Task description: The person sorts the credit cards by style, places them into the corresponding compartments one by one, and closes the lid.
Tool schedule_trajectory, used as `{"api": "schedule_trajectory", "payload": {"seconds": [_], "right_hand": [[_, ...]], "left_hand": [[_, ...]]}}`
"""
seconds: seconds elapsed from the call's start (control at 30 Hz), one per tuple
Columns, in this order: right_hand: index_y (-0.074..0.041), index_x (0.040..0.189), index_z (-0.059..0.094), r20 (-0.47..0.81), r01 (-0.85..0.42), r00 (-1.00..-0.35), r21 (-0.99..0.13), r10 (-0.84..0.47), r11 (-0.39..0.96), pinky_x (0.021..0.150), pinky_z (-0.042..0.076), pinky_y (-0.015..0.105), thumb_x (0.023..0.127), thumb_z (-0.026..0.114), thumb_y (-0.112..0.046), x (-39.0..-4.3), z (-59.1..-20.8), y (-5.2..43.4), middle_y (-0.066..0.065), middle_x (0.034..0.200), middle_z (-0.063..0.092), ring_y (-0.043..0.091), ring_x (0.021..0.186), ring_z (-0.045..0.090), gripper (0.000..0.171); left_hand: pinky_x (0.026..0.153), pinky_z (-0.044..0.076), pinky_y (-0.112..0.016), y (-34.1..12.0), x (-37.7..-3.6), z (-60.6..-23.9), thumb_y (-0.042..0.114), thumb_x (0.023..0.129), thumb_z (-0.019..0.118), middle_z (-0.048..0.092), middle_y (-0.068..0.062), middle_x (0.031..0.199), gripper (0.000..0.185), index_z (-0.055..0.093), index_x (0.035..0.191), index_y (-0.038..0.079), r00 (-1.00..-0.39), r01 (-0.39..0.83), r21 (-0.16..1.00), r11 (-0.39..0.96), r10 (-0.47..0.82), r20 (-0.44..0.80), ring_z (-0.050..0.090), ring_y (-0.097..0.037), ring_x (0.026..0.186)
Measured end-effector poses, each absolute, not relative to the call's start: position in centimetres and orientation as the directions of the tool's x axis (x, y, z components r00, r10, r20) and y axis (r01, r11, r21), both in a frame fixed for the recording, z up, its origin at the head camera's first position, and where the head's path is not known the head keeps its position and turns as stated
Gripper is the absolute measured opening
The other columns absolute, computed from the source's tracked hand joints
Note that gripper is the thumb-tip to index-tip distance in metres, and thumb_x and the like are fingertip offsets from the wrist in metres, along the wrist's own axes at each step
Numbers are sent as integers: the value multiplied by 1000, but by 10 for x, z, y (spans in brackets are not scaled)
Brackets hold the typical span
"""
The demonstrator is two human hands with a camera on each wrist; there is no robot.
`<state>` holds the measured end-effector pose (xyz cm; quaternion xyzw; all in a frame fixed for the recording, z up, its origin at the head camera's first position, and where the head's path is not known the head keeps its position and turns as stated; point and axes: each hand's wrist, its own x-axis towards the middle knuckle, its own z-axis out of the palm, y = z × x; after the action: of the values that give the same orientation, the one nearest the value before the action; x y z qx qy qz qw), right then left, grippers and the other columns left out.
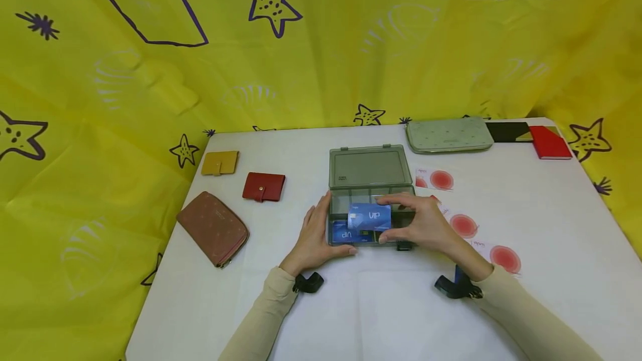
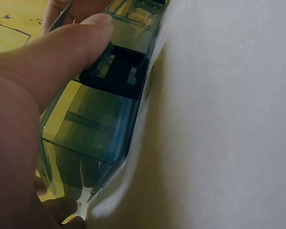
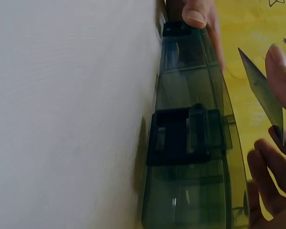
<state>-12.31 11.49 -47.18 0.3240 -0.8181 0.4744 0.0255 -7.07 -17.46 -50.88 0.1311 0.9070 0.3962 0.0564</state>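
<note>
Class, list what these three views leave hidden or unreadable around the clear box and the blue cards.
- Head view: small print on the blue VIP card held by the right hand is too small.
- Head view: the second blue card inside the clear box is partly covered by the first.
- Left wrist view: the left hand blocks the box's interior.
- Right wrist view: the card shows edge-on only.

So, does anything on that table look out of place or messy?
Nothing looks spilled or damaged. The only loose bit: red-dot cards lie scattered at angles right of the open box, while the right hand holds a blue VIP card over it.
</note>
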Motion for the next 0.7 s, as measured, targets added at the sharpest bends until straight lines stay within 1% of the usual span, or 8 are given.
{"api": "schedule_trajectory", "payload": {"seconds": [0.13,0.27,0.37,0.47,0.57,0.6,0.67,0.7], "right_hand": [[-14,122,79,339,-569,-774,-744,-535,351,106,55,43,58,106,-25,-127,-474,105,10,141,69,31,130,62,70],[-15,121,80,290,-556,-775,-734,-561,389,106,50,63,59,105,-28,-129,-477,97,13,148,61,39,136,54,68],[-13,129,76,237,-548,-771,-721,-591,425,107,46,70,62,104,-31,-128,-478,94,14,153,56,42,140,48,74],[-11,140,69,213,-546,-763,-717,-610,433,109,43,73,66,102,-30,-127,-477,94,17,158,50,44,142,45,83],[-8,143,66,247,-569,-756,-706,-607,421,107,45,71,68,102,-26,-125,-472,103,19,157,50,45,140,47,85],[-9,142,67,275,-586,-752,-693,-599,419,106,48,66,67,102,-24,-124,-471,109,19,154,53,43,138,49,84],[-7,134,71,332,-613,-750,-676,-573,410,110,50,45,64,103,-19,-121,-466,123,19,147,59,40,132,54,78],[-7,131,73,353,-621,-751,-666,-558,414,110,50,34,62,103,-17,-119,-464,132,18,143,62,34,131,56,75]], "left_hand": [[134,7,-57,-175,-71,-509,44,78,93,17,-11,179,135,2,172,11,-959,192,735,651,282,1,15,-33,165],[134,7,-58,-175,-70,-509,44,78,93,16,-11,179,134,2,172,11,-958,197,738,645,287,6,15,-34,165],[134,7,-58,-175,-70,-508,44,79,93,16,-11,179,134,2,172,11,-957,196,740,643,289,3,14,-34,165],[134,8,-58,-175,-70,-508,43,79,93,17,-12,178,133,4,172,9,-957,206,740,640,291,15,15,-34,165],[134,8,-58,-174,-71,-508,43,78,93,17,-12,178,133,5,171,8,-956,216,736,641,292,26,15,-34,165],[134,8,-57,-174,-71,-508,43,78,93,18,-12,178,134,5,171,8,-956,218,734,643,291,29,14,-33,165],[134,8,-57,-175,-71,-509,43,77,94,18,-12,178,134,5,171,7,-957,221,731,646,289,34,15,-33,165],[134,7,-55,-175,-71,-509,44,77,94,18,-11,178,135,5,171,8,-958,218,729,648,287,31,14,-32,166]]}}
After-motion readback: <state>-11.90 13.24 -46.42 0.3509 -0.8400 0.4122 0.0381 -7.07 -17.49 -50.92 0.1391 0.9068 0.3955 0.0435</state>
